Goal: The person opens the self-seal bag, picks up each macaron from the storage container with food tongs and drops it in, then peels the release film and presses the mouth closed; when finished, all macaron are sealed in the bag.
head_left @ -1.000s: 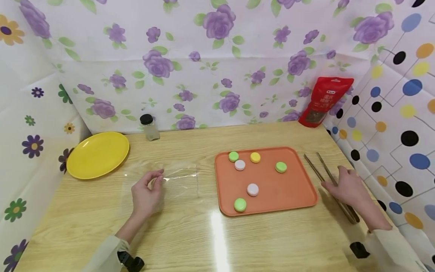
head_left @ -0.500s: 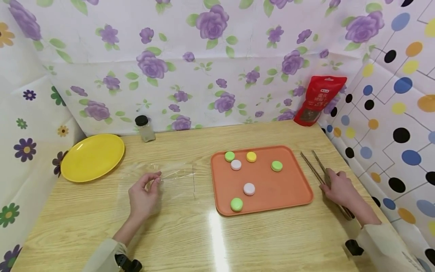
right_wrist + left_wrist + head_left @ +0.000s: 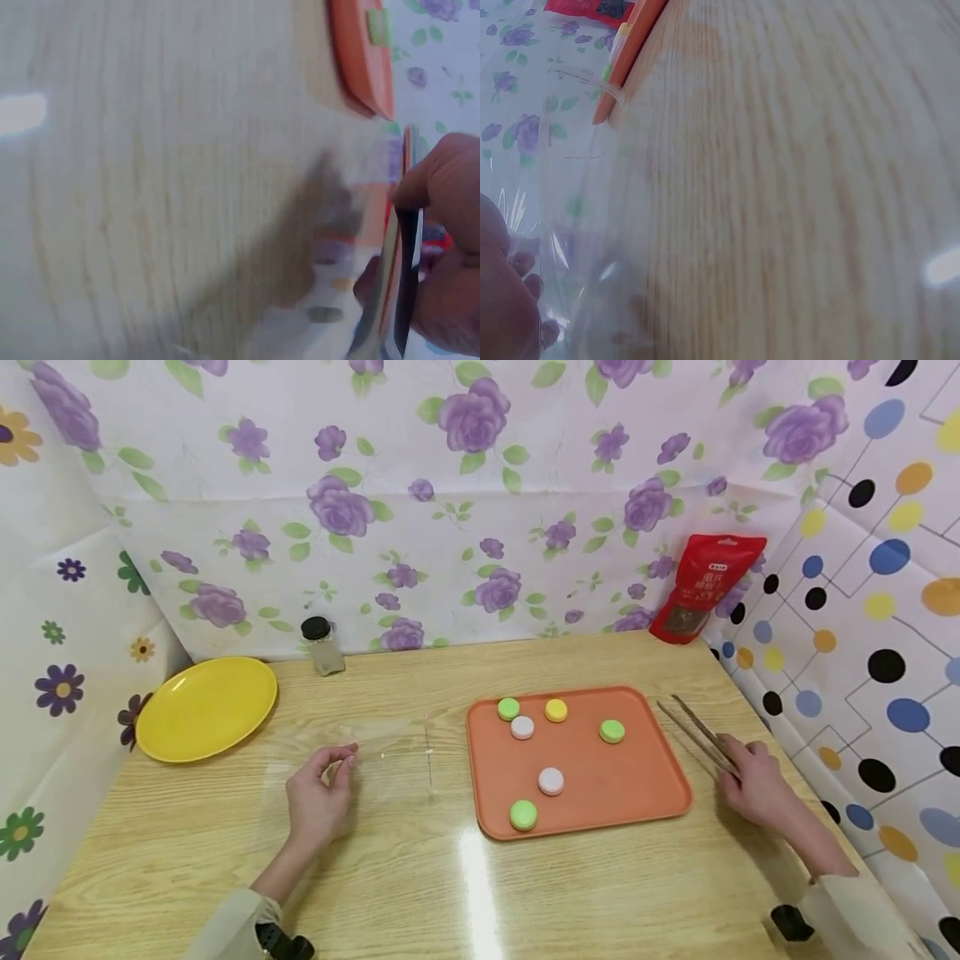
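My left hand pinches the edge of a clear plastic bag between thumb and fingertips. The bag spreads over the table left of the tray; in the left wrist view its film stands up off the wood. On the right side, my right hand grips metal tongs, whose tips point away toward the back. Their rear end is hidden by the hand in the head view. An orange tray between the hands bears several macarons, such as a green one, a white one and a yellow one.
A yellow plate lies at the back left, near the patterned side cloth. Beside it stands a small jar with a black lid. A red pouch leans in the back right corner. Wood tabletop stretches in front.
My right hand has closed around the tongs; their tips have drawn nearer each other and their rear end has gone from sight. The left hand keeps its pinch. The head view shifted slightly.
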Tool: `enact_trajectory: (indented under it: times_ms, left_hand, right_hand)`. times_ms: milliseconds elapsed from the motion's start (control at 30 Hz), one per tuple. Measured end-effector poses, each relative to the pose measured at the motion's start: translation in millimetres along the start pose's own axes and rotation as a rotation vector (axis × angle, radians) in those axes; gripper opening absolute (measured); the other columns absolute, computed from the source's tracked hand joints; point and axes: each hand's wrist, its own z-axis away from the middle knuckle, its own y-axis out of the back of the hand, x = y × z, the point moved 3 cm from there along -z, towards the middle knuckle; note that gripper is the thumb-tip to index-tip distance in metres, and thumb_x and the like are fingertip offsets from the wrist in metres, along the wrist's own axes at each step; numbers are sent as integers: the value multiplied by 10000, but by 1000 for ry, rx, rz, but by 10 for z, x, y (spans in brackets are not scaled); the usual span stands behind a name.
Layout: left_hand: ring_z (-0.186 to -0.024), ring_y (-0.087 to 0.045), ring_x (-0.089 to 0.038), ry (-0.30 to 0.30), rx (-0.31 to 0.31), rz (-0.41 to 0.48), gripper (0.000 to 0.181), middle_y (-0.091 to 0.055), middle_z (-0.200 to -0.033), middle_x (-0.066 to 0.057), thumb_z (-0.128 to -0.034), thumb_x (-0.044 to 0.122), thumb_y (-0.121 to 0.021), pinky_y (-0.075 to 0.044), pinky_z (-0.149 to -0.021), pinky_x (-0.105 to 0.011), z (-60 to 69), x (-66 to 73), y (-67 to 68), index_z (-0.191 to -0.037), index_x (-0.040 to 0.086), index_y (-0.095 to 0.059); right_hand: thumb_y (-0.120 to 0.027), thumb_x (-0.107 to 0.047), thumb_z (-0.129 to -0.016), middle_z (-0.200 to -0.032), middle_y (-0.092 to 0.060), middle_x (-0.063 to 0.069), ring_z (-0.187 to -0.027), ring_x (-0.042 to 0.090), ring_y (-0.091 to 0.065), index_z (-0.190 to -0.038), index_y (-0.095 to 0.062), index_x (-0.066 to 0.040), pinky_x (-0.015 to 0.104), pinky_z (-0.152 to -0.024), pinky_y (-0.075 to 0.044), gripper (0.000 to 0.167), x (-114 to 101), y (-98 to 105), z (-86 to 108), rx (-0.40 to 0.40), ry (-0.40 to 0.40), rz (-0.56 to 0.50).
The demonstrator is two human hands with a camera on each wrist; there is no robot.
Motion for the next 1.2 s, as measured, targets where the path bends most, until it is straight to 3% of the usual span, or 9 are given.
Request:
enact_trajectory:
  times_ms: [133,300,567,767,1200]
  left_hand:
    - [-997,-694,-316,-4,3,-6,56,-750,-988,-136,-887,-91,-694,-370,-928,-64,12,-14,7,-883,-37,-680]
    - [-995,-695,-323,-16,-1,-3,55,-750,-990,-136,-890,-94,-689,-377,-907,-53,15,-23,14,-893,-39,-686]
    - [-1001,-694,-314,-2,-6,-9,60,-749,-1004,-131,-898,-89,-684,-440,-823,-176,29,-31,7,-903,-30,-690]
    - [-1002,-695,-330,-20,0,6,49,-748,-997,-140,-888,-91,-694,-382,-908,-64,19,-19,-3,-904,-45,-690]
    - [-1007,-692,-332,-23,-1,11,43,-749,-991,-139,-889,-84,-700,-382,-901,-57,19,-20,3,-907,-45,-693]
  right_hand:
    - [-716,148,-687,-891,-545,224,-742,347,-524,-1241,-546,70,489,-583,-428,584,-90,50,16,52,187,-29]
    - [-772,169,-650,-931,-552,174,-757,268,-502,-1279,-550,28,428,-614,-405,682,-206,31,33,13,294,-43]
    - [-787,203,-634,-952,-545,160,-765,258,-499,-1277,-558,20,478,-683,-389,706,-256,-57,7,-25,329,-34]
    - [-766,189,-686,-978,-544,160,-797,298,-518,-1273,-564,26,501,-729,-389,642,-268,-67,-36,-74,289,-27]
    - [-748,171,-730,-976,-536,143,-777,253,-486,-1277,-579,45,445,-713,-377,587,-290,-108,-136,-102,282,-32]
